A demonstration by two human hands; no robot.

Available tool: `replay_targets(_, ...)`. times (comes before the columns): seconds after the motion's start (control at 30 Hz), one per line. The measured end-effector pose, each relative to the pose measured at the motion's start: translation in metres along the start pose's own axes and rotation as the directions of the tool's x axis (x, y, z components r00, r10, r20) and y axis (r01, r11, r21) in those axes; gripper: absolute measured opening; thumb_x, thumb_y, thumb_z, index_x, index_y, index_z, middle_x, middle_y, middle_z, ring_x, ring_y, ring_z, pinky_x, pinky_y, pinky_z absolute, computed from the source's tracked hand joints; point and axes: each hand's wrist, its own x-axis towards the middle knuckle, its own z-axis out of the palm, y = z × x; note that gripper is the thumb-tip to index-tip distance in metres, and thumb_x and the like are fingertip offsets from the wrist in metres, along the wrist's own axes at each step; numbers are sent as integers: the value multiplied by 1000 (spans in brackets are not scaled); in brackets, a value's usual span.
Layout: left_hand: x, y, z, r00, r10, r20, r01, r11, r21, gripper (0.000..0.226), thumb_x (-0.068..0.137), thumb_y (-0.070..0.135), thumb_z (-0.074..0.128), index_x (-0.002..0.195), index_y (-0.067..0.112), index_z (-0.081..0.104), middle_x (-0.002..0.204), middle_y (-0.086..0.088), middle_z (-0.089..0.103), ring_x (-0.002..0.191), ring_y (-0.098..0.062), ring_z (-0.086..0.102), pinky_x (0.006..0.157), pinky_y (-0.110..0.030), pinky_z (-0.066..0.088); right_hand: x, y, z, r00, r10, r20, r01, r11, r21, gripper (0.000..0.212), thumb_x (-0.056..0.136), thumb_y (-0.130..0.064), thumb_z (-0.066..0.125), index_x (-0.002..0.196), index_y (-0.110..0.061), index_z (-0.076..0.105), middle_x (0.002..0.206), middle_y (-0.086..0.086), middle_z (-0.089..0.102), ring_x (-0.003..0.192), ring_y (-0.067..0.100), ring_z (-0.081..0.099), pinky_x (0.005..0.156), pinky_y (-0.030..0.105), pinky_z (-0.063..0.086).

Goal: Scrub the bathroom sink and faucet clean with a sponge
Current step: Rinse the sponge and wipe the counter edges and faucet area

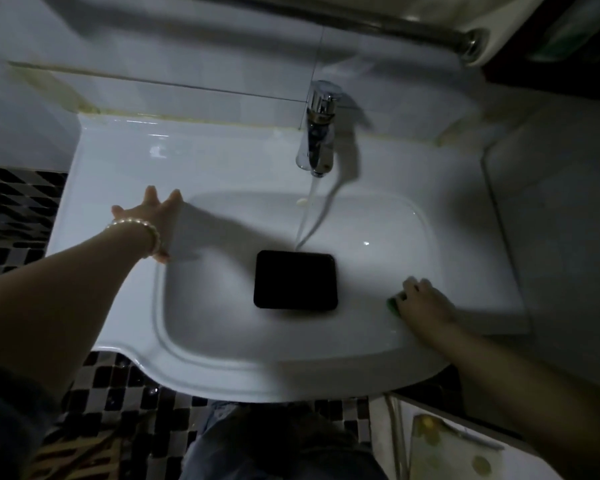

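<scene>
While water ran from the faucet (317, 133), a black square (296, 279) covered the sink (222, 341) drain; left hand (153, 216) fingers spread flat, right hand (425, 303) fingers clamped on a green sponge (392, 305).

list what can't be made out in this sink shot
Head view only:
- sponge: mostly hidden under the right hand; only a green edge shows.
- drain: covered by the black square in the sink.
- left hand: fingers foreshortened, contact with the rim unclear.
- faucet: motion-blurred.

sink (222, 368): white, black square drain cover | faucet (317, 133): chrome, running | sponge (392, 306): green, on basin's right rim
</scene>
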Motion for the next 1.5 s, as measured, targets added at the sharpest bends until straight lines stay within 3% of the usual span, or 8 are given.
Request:
replay_targets(0.13, 3, -3, 3, 1000, -19, 5, 19, 1000, 6, 116, 56, 21, 88, 143, 26, 11, 144, -13, 12, 113, -54, 45, 106, -60, 27, 32, 3, -28, 957, -220, -189, 144, 925, -351, 35, 24, -12, 88, 52, -6, 67, 68, 15, 65, 55, 28, 60, 51, 25, 48)
replay_targets(0.3, 7, -4, 4, 998, -52, 18, 53, 999, -3, 123, 59, 20, 87, 147, 32, 2, 152, -8, -1, 124, -58, 31, 106, -60, 28, 99, -5, -85, 963, -96, -251, 11, 946, -323, 23, 78, -6, 63, 99, 4, 66, 113, 21, 57, 96, 34, 59, 77, 35, 51)
replay_targets(0.43, 9, -4, 3, 997, -61, 52, 60, 998, 9, 131, 57, 22, 88, 148, 32, -5, 155, -10, -8, 130, -52, 30, 111, -59, 18, 111, -6, -107, 906, -196, -376, 79, 949, -304, 24, 53, 3, 82, 71, 4, 67, 84, 24, 61, 69, 36, 61, 55, 32, 52)
replay_targets(0.67, 12, -3, 5, 994, -77, 75, 79, 996, -30, 134, 56, 18, 89, 148, 31, -7, 156, -12, -14, 137, -48, 19, 113, -60, 6, 143, -26, -88, 825, 511, -240, -314, 768, 559, 56, 83, -15, 65, 128, 4, 39, 140, 33, 27, 126, 48, 31, 102, 52, 33)
replay_targets(0.97, 19, -5, 10, 995, -76, 58, 75, 997, 16, 139, 51, 26, 90, 147, 31, -10, 154, -14, -12, 136, -42, 29, 112, -61, 11, 144, -141, -96, 860, 368, -352, 54, 621, 782, 42, 76, -5, 65, 114, 5, 51, 126, 28, 40, 118, 41, 40, 104, 40, 31)
replay_targets(1.07, 19, -8, 12, 995, -68, 67, 68, 998, 1, 140, 50, 28, 90, 147, 32, -11, 154, -12, -11, 136, -44, 26, 111, -62, 11, 120, -185, -110, 887, 154, -436, 354, 379, 855, 21, 71, 4, 67, 90, 2, 58, 92, 10, 53, 78, 9, 46, 72, 16, 39)
replay_targets(1.23, 21, -9, 14, 993, -93, 67, 95, 995, -29, 137, 52, 24, 90, 146, 36, -8, 154, -9, -9, 135, -53, 15, 111, -62, 14, 101, -202, -116, 988, -40, 150, -107, -876, 470, 16, 77, -3, 44, 72, -15, 54, 56, -2, 55, 52, 11, 54, 60, 26, 41)
replay_targets(1.5, 11, 35, 12, 969, -229, -93, 244, 946, 215, 69, 96, 23, 38, 149, 21, -5, 156, -12, -3, 142, -42, 2, 109, -66, 14, 93, -168, -107, 963, -261, 63, -256, -964, -68, 42, 80, -47, 43, 91, -12, 64, 91, 13, 64, 88, 30, 56, 86, 55, 42)
